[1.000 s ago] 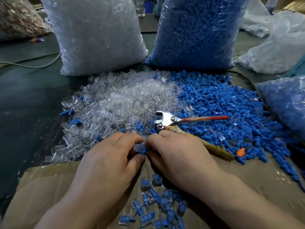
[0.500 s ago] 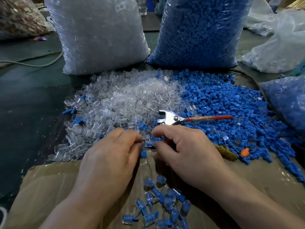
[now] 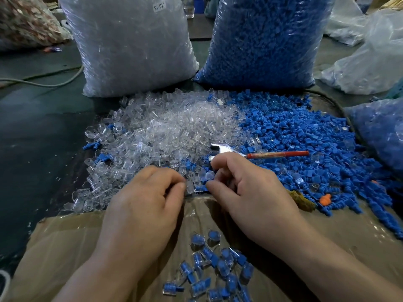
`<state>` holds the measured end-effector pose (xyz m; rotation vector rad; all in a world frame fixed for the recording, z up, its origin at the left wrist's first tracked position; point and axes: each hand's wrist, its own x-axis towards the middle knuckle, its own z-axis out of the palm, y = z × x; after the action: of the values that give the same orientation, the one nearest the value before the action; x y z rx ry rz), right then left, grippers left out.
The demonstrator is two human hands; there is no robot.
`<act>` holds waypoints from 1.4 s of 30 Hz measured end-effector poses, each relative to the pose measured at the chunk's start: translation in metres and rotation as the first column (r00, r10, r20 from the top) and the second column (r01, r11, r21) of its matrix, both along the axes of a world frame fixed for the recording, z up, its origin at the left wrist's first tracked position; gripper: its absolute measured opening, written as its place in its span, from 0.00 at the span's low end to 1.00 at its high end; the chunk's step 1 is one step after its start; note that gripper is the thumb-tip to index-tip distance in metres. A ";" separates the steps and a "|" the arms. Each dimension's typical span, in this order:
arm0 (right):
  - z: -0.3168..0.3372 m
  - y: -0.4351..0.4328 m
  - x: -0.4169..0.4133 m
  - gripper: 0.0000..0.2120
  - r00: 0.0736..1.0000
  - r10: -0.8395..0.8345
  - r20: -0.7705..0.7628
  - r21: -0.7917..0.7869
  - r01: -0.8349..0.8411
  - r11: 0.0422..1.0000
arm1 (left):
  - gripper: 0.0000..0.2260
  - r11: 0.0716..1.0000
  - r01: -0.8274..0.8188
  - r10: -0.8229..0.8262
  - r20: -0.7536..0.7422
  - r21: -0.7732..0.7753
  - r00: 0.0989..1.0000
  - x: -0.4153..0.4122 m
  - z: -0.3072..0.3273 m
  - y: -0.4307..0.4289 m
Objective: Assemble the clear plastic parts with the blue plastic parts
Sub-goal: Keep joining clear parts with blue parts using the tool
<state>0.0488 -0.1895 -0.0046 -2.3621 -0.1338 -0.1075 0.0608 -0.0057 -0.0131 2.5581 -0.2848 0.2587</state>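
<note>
Over the cardboard [image 3: 65, 247], our left hand [image 3: 141, 203] is pinching a clear part [image 3: 190, 188], right hand [image 3: 246, 192] a blue part [image 3: 201, 188]: probably light, slick; grip sides.

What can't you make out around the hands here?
What the right hand grips: head view, its curled fingers cover it.
Whether the clear part pinched by the left hand is already assembled: head view, too small, fingertips overlap.
Head of the tool: head view, the right hand partly covers it.
Some assembled pieces: head view, cut by the bottom edge.
</note>
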 end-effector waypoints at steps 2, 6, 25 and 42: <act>0.001 0.001 -0.002 0.09 0.999 0.038 0.009 -0.062 -0.038 0.997 | 0.05 0.990 -0.038 0.035 -0.023 -0.138 0.999 0.001 -0.001 0.003; 0.008 0.003 -0.007 0.07 0.990 0.131 0.056 -0.208 -0.117 0.971 | 0.03 0.842 -0.151 0.085 -0.148 -0.518 0.985 0.000 -0.002 0.006; 0.032 -0.067 0.011 0.37 0.909 -0.413 -0.058 -0.734 0.242 0.634 | 0.12 0.655 -0.091 -0.210 -0.297 -0.751 0.932 0.003 -0.008 0.008; 0.032 -0.082 0.002 0.16 0.928 -0.372 -0.004 -0.607 0.294 0.738 | 0.08 0.692 -0.135 -0.182 -0.353 -0.709 0.918 -0.003 0.006 -0.004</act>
<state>0.0512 -0.2715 0.0276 -3.0031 0.3854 -0.0983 0.0576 -0.0093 -0.0071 1.7422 -0.0328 -0.1552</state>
